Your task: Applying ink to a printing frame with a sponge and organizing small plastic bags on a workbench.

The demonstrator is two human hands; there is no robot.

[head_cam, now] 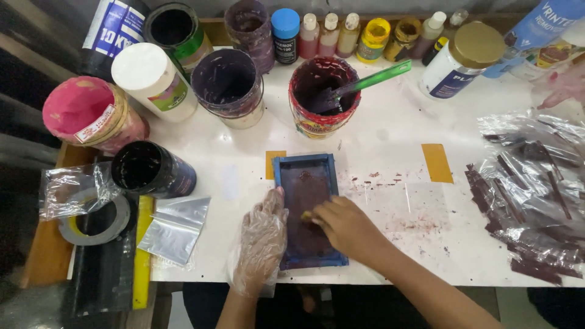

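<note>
A small blue-framed screen (pixel 306 163) with a dark maroon-stained mesh lies on the white table (pixel 390 140) near its front edge. My left hand (pixel 262 240), in a clear plastic glove, rests flat along the frame's left side. My bare right hand (pixel 344 226) presses a small yellowish piece (pixel 306 215) against the mesh inside the frame. Behind the frame stands an open tub of dark maroon ink (pixel 323 94) with a green-handled spatula (pixel 372 80) leaning in it.
Several ink tubs (pixel 228 85) and small bottles (pixel 332 33) crowd the back and left. A black can (pixel 149 167), tape roll (pixel 97 222) and plastic bags (pixel 177 228) lie at left. Stained plastic sheets (pixel 530 183) cover the right. Another gloved hand (pixel 563 85) shows at far right.
</note>
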